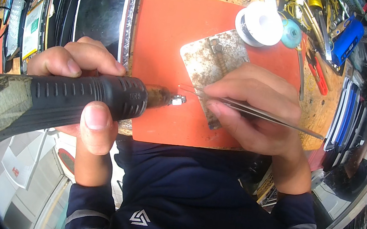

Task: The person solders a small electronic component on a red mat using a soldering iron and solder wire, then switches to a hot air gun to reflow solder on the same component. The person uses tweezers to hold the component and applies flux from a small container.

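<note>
My left hand [78, 58] is wrapped round the thick black handle of a hot air gun [65, 94], which has worn tape near its rear end. The gun's browned metal nozzle [157, 96] points right, at a small silvery part [177, 100] with a white patch, just above the orange mat or lying on it; I cannot tell which. In my right hand [256, 104] is a pair of thin metal tweezers [282, 121], pinched between thumb and fingers. Their fine tips are slightly apart, close above the small part. Under the right hand lies a stained metal plate [196, 59] with a clamp screw.
The orange mat [158, 30] covers the middle of the wooden bench. A white spool [259, 24] stands at the far edge beside a teal round container [291, 34]. Red-handled pliers [320, 75] and a blue tool [348, 40] lie right. A white-framed tablet [103, 8] is left.
</note>
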### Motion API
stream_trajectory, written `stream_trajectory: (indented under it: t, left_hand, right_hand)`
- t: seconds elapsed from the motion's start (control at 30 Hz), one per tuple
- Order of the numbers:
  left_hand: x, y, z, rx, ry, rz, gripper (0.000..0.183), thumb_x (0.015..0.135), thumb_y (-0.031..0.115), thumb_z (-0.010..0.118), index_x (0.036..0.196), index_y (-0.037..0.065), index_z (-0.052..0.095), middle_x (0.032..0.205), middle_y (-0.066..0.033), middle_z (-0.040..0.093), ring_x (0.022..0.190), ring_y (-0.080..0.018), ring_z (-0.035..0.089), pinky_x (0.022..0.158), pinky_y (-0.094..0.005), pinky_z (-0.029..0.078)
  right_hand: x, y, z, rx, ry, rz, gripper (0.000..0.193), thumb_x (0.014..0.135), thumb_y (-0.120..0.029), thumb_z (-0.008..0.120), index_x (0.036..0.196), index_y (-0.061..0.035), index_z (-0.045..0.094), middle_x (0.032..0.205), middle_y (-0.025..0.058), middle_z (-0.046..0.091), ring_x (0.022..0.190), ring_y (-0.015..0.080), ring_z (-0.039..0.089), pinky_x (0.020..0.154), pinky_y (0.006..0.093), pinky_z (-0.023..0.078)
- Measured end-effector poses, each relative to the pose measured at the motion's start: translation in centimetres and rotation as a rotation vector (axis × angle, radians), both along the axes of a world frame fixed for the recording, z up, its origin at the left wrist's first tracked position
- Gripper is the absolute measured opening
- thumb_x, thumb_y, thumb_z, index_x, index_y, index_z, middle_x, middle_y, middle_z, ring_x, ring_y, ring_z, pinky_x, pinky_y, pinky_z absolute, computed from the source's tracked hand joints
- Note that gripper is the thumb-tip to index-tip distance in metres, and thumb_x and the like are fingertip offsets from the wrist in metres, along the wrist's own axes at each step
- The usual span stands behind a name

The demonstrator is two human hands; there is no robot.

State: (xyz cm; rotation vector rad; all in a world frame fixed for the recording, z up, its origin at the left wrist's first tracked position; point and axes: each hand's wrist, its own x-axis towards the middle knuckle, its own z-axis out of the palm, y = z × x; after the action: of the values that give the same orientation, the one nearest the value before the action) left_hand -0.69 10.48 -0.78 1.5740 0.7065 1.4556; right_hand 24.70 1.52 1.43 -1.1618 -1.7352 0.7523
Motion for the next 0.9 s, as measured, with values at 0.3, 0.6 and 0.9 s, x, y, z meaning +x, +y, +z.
stream_trajectory:
  t: [0.3,0.6,0.9]
  left_hand:
    - [0.10,0.15,-0.08,0.025,0.010,0.012,0.063,0.088,0.042,0.089,0.121,0.010,0.045,0.087,-0.0143,0.069,0.077,-0.0226,0.064,0.078,-0.0364,0.051]
    - [0.11,0.25,-0.23,0.046,0.009,0.006,0.062,0.088,0.040,0.089,0.121,0.010,0.046,0.087,-0.0147,0.069,0.077,-0.0224,0.064,0.078,-0.0353,0.051]
    - [0.12,0.08,-0.15,0.033,0.011,0.015,0.064,0.088,0.042,0.090,0.120,0.010,0.045,0.087,-0.0143,0.070,0.077,-0.0223,0.065,0.080,-0.0363,0.051]
  right_hand:
    - [-0.01,-0.26,0.22,0.007,0.053,-0.006,0.018,0.084,0.004,0.083,0.102,0.0043,0.082,0.085,0.0142,0.076,0.073,0.0248,0.072,0.064,0.0337,0.054]
    - [-0.25,-0.12,-0.17,-0.028,0.093,0.034,0.017,0.085,0.003,0.083,0.102,0.0041,0.082,0.085,0.0144,0.076,0.073,0.0257,0.073,0.064,0.0341,0.055]
    - [-0.24,-0.05,-0.12,-0.082,0.121,0.039,0.017,0.086,0.003,0.081,0.103,0.0060,0.081,0.086,0.0150,0.077,0.075,0.0257,0.074,0.066,0.0337,0.056]
